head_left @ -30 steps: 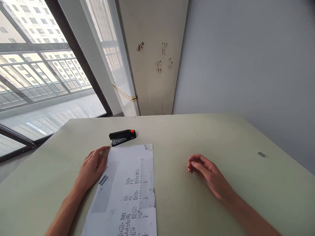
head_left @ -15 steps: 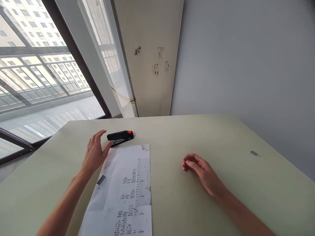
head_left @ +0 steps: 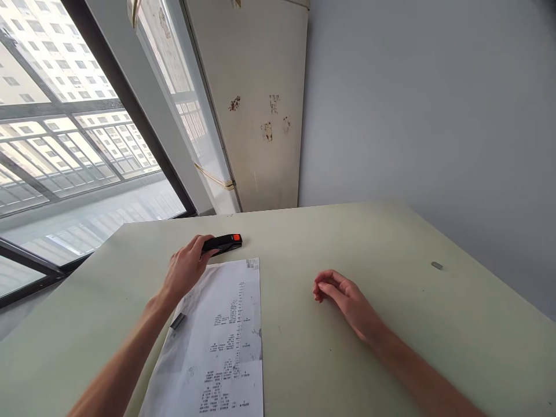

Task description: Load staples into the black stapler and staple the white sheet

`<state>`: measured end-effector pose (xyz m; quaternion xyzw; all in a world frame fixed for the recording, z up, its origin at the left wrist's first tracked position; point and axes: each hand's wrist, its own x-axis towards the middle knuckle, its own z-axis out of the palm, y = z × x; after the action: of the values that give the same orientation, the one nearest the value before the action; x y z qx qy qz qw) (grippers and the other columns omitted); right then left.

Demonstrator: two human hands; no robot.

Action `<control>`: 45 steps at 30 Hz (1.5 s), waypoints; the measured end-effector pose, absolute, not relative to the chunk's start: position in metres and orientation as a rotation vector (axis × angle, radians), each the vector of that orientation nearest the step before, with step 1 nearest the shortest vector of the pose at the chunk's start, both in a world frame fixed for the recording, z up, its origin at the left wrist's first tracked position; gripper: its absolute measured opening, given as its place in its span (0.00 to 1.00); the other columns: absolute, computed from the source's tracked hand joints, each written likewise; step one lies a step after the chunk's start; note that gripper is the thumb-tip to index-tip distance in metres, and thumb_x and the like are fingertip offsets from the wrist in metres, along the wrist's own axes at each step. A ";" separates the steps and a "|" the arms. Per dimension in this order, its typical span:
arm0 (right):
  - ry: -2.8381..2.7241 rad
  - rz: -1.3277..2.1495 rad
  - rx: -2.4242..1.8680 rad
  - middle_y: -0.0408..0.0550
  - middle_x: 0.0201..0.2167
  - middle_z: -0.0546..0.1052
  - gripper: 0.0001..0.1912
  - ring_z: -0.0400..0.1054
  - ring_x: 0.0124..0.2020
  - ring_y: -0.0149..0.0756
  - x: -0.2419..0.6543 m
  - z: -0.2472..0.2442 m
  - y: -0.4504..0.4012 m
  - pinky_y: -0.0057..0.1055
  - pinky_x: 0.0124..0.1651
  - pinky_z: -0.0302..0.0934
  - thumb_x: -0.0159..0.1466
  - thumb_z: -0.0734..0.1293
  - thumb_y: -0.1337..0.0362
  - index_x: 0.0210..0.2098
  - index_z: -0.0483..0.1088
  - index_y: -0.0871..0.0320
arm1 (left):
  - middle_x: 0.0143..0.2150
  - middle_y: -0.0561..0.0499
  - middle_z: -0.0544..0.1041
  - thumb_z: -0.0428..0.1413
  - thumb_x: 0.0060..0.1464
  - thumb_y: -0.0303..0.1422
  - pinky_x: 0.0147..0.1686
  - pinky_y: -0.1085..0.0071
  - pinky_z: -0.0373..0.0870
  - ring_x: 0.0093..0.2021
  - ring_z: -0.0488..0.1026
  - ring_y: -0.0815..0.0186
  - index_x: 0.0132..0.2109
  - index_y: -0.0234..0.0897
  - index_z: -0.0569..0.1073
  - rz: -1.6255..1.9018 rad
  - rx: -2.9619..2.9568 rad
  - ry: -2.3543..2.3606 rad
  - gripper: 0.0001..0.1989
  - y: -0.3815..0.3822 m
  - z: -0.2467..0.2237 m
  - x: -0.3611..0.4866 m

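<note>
My left hand (head_left: pixel 187 267) is closed around the near end of a black stapler (head_left: pixel 222 243) with an orange patch at its far end. The fingers lie over its top, with the thumb on the near side. Just below the stapler, printed sheets of paper (head_left: pixel 234 339) lie flat on the table. A small dark grey strip (head_left: pixel 178 321), perhaps staples, rests by the left edge of the paper. To the right, my right hand (head_left: pixel 341 295) is by the tabletop with its fingers curled in and the thumb against them; nothing shows in it.
The pale green table (head_left: pixel 347 243) reaches back to a cream fridge (head_left: pixel 264 168) with worn marks. Another small grey strip (head_left: pixel 436 265) lies on the table at the far right. A grey wall (head_left: pixel 425 116) borders the right side, a window (head_left: pixel 87 150) the left.
My left hand has moved right onto the stapler and closed on it; before, it was open beside it. My right hand keeps its curled pose. The view has shifted slightly.
</note>
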<state>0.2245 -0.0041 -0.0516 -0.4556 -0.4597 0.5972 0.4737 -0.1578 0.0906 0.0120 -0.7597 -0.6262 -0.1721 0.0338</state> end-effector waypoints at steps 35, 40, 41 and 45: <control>-1.104 1.025 -1.393 0.51 0.44 0.81 0.14 0.76 0.43 0.45 0.265 -0.063 0.019 0.41 0.48 0.68 0.68 0.67 0.50 0.44 0.73 0.52 | 0.53 0.48 0.79 0.59 0.68 0.37 0.51 0.58 0.77 0.51 0.79 0.56 0.63 0.46 0.64 -0.999 -3.072 -1.513 0.20 0.017 -0.038 0.034; -1.161 1.018 -1.396 0.51 0.45 0.81 0.17 0.76 0.42 0.44 0.269 -0.066 0.020 0.41 0.48 0.68 0.69 0.66 0.46 0.45 0.73 0.52 | 0.51 0.50 0.80 0.61 0.65 0.34 0.52 0.58 0.76 0.51 0.79 0.58 0.62 0.48 0.65 -1.045 -3.070 -1.605 0.22 0.012 -0.047 0.020; -1.172 1.019 -1.395 0.51 0.45 0.81 0.18 0.77 0.42 0.44 0.269 -0.066 0.020 0.41 0.48 0.68 0.69 0.66 0.45 0.46 0.73 0.52 | 0.51 0.50 0.80 0.62 0.65 0.33 0.52 0.58 0.76 0.51 0.79 0.58 0.61 0.48 0.66 -1.054 -3.066 -1.612 0.21 0.011 -0.048 0.019; -1.208 1.012 -1.404 0.50 0.45 0.81 0.20 0.77 0.42 0.43 0.271 -0.067 0.019 0.40 0.49 0.69 0.71 0.65 0.43 0.46 0.73 0.52 | 0.51 0.50 0.80 0.62 0.65 0.33 0.53 0.57 0.76 0.52 0.79 0.57 0.57 0.47 0.68 -1.075 -3.059 -1.645 0.17 0.009 -0.048 0.020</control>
<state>0.2705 0.0192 -0.0666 -0.5787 -0.4979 0.4171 0.4932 0.0204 0.0093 -0.0479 -0.8159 -0.4386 -0.2867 -0.2445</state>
